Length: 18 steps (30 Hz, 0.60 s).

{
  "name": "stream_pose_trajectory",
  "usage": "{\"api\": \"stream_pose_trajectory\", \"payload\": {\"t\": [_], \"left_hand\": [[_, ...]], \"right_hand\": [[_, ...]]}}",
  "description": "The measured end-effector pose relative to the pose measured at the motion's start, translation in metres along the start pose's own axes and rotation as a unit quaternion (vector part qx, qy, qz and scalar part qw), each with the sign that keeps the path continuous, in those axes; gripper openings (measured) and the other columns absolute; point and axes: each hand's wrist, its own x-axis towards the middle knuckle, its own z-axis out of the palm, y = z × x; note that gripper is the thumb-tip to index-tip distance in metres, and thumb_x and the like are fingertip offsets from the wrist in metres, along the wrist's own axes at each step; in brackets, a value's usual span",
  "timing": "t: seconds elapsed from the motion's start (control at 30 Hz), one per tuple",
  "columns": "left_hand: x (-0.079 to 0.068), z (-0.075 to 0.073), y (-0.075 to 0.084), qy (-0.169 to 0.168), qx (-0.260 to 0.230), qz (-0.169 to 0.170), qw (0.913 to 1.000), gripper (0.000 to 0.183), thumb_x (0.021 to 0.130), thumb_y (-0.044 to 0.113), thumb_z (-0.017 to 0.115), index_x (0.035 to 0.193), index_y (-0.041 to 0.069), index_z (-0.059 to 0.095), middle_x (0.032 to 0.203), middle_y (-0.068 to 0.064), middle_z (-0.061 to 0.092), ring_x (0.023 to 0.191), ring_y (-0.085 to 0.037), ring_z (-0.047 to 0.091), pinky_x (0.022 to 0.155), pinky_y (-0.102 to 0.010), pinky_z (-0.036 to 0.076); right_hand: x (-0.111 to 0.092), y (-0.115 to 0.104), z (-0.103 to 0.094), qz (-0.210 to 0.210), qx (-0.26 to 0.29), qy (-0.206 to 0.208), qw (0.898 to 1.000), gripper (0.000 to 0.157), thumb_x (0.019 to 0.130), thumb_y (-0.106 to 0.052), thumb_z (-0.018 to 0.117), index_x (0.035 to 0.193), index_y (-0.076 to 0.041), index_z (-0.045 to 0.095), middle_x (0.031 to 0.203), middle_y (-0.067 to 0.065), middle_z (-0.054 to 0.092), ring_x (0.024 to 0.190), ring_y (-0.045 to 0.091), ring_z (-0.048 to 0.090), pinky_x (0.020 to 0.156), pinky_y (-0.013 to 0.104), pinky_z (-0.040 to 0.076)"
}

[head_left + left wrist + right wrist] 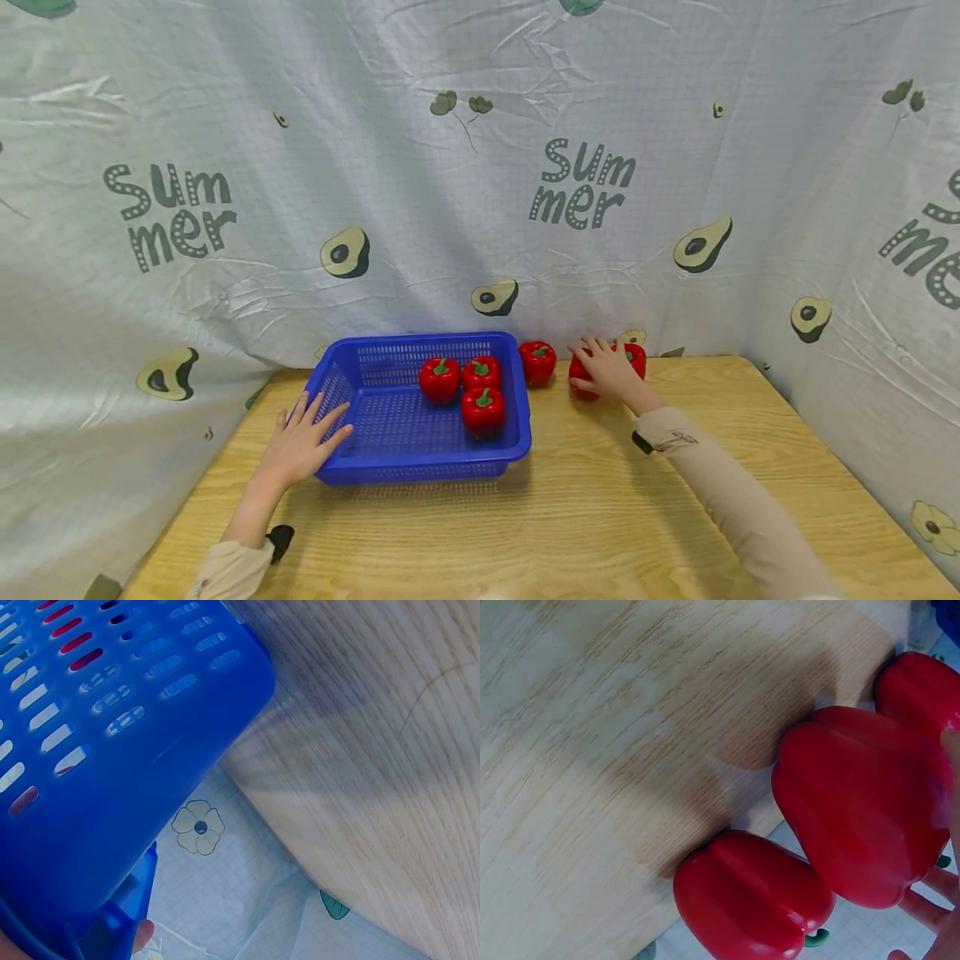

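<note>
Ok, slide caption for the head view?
Three red bell peppers in a rectangular blue plastic basket; right grip on another.

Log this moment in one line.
left hand: on left rim of blue basket | right hand: gripping red pepper | in basket: three peppers | outside, not held: two peppers

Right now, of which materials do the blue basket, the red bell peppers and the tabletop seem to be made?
Blue basket: probably moulded plastic with a sheen; regular slots pierce its walls.
Red bell peppers: glossy, green-stemmed; real or plastic imitations, I cannot tell.
Tabletop: wood or wood-look laminate, smooth-looking, with visible grain.
</note>
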Motion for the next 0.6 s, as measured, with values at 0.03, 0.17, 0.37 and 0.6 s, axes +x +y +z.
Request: {"api": "stream_pose_trajectory", "payload": {"t": [0.03, 0.17, 0.37, 0.6], "left_hand": [[-0.0003, 0.0000, 0.0001, 0.000, -0.001, 0.000, 1.0000, 0.061, 0.090, 0.053, 0.034, 0.135, 0.012, 0.041, 0.142, -0.030, 0.023, 0.132, -0.049, 0.011, 0.101, -0.066, 0.006], [-0.0004, 0.0006, -0.0002, 0.002, 0.000, 0.000, 1.0000, 0.061, 0.090, 0.054, 0.034, 0.135, 0.012, 0.041, 0.141, -0.030, 0.023, 0.131, -0.049, 0.011, 0.101, -0.066, 0.006], [0.0005, 0.0019, -0.0008, 0.001, 0.001, -0.001, 1.0000, 0.061, 0.090, 0.053, 0.034, 0.135, 0.012, 0.040, 0.142, -0.030, 0.023, 0.132, -0.049, 0.011, 0.102, -0.066, 0.006], [0.0017, 0.0022, -0.0015, 0.000, -0.001, -0.001, 1.0000, 0.061, 0.090, 0.054, 0.033, 0.135, 0.013, 0.040, 0.142, -0.030, 0.022, 0.132, -0.048, 0.010, 0.102, -0.066, 0.005]], "right_hand": [[0.0003, -0.0005, 0.0002, 0.001, 0.000, -0.003, 1.000, 0.058, 0.079, -0.043, 0.063, 0.126, -0.011, 0.049, 0.123, 0.018, 0.047, 0.112, 0.036, 0.044, 0.092, 0.067, 0.028], [0.0000, -0.0021, 0.0006, 0.003, -0.003, -0.016, 1.000, 0.059, 0.079, -0.044, 0.062, 0.127, -0.012, 0.048, 0.123, 0.019, 0.047, 0.111, 0.037, 0.043, 0.093, 0.067, 0.027], [-0.0013, -0.0018, 0.0041, 0.007, -0.011, -0.032, 0.999, 0.058, 0.080, -0.045, 0.060, 0.128, -0.013, 0.048, 0.121, 0.018, 0.048, 0.110, 0.037, 0.043, 0.093, 0.067, 0.026], [-0.0017, 0.0010, 0.0073, 0.013, -0.011, -0.036, 0.999, 0.057, 0.081, -0.046, 0.058, 0.127, -0.014, 0.048, 0.116, 0.020, 0.049, 0.108, 0.039, 0.042, 0.091, 0.065, 0.026]]}}
